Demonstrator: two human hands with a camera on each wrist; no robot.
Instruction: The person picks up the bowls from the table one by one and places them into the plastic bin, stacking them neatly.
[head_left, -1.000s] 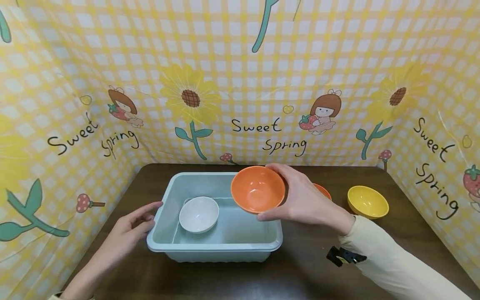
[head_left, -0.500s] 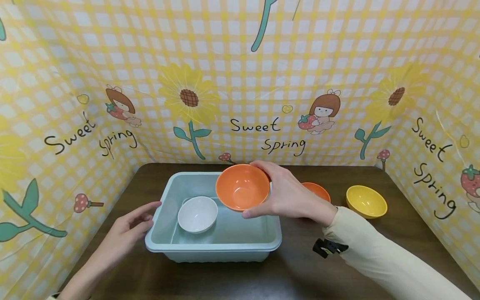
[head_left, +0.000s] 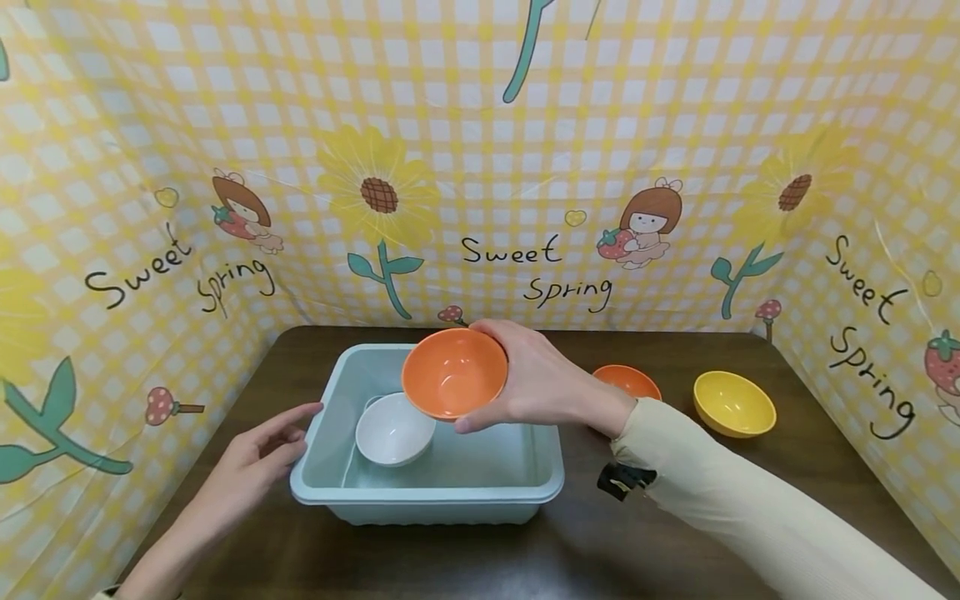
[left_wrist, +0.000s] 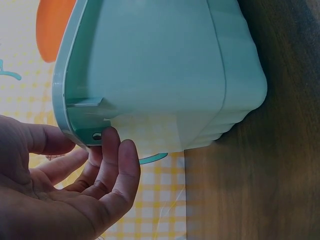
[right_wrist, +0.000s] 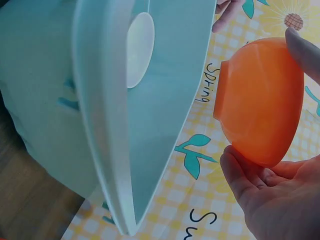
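Note:
My right hand (head_left: 536,375) grips an orange bowl (head_left: 453,373) at its side, thumb and fingers spread across it. The bowl hangs above the light blue plastic basin (head_left: 427,495), its inside tilted toward the head camera. Inside the basin, at the left, sits a white bowl (head_left: 394,432), its upper right edge overlapped by the orange one. At the basin's left end my left hand (head_left: 251,462) holds the rim. In the left wrist view, the thumb of that left hand (left_wrist: 75,185) lies at the rim and its fingers reach beneath.
On the dark wooden table (head_left: 637,525), right of the basin, stand a second orange bowl (head_left: 628,380), partly hidden by the right wrist, and a yellow bowl (head_left: 735,404). A yellow checked cloth (head_left: 517,158) hangs behind and along both sides of the table.
My right hand has carried the orange bowl leftward over the basin, toward the white bowl. More of the second orange bowl shows now. The left hand stays at the rim.

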